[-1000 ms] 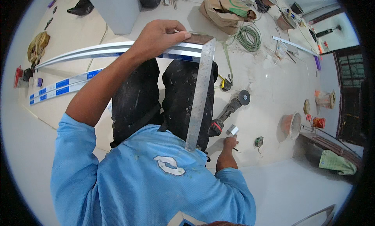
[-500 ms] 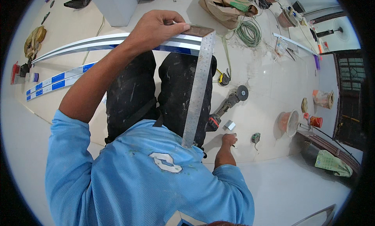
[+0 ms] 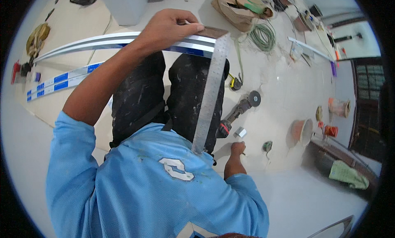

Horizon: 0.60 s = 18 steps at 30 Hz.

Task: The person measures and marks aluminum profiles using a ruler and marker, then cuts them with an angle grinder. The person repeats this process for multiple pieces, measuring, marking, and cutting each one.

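Note:
My left hand (image 3: 173,29) grips the brown stock of a try square (image 3: 211,90) against the end of a long white-and-silver metal profile (image 3: 193,46). That profile lies across my knees and runs off to the left. The square's steel blade points back toward my waist, over my right thigh. Low on my right, my right hand (image 3: 237,148) is closed near the floor, with a thin thing partly showing under the fingers; its kind is hidden. Just beyond this hand sits a short silver profile offcut (image 3: 240,132). An angle grinder (image 3: 238,111) lies beside my right leg.
A yellow-black tape measure (image 3: 235,83) and a small green tool (image 3: 267,146) rest on the floor to the right. Blue-and-white wrapped profiles (image 3: 61,81) lie left. Farther off are a coiled green hose (image 3: 262,37), a sack (image 3: 234,11) and a bucket (image 3: 302,132).
My right hand has shifted slightly left and its wrist has turned a little. The left hand still holds the square on the profile, and the view has tilted slightly.

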Each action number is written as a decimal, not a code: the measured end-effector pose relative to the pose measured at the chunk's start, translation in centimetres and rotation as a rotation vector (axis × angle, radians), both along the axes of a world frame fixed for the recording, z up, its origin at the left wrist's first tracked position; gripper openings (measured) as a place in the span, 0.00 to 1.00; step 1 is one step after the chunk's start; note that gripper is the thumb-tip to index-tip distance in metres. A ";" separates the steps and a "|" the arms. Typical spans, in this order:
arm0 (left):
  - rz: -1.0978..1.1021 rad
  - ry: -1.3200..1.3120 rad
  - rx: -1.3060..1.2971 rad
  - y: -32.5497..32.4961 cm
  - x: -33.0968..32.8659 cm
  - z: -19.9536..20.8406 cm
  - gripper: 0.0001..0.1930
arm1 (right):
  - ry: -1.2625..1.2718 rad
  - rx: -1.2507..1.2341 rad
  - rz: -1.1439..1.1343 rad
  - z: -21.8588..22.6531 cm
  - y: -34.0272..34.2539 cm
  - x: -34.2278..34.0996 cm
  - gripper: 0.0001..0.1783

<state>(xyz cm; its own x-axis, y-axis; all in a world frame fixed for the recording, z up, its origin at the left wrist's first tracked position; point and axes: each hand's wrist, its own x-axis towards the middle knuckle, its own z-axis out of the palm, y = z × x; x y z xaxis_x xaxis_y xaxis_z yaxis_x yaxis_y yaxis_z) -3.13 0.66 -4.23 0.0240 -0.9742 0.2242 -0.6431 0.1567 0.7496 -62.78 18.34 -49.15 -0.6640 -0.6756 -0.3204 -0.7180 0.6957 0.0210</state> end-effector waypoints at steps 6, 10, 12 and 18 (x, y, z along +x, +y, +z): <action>-0.060 0.084 0.012 -0.7 1.3 -1.6 0.20 | 0.097 0.151 0.081 -1.0 1.8 -4.9 0.16; -0.054 0.074 -0.008 0.4 1.1 -0.4 0.19 | 0.073 0.102 -0.114 1.4 0.8 -1.0 0.21; -0.061 0.100 -0.013 0.1 0.9 -0.2 0.19 | 0.068 0.222 -0.085 1.4 1.7 -3.5 0.20; -0.062 0.117 -0.011 -0.3 0.9 -0.9 0.20 | 0.248 0.730 0.611 1.0 2.9 -6.8 0.13</action>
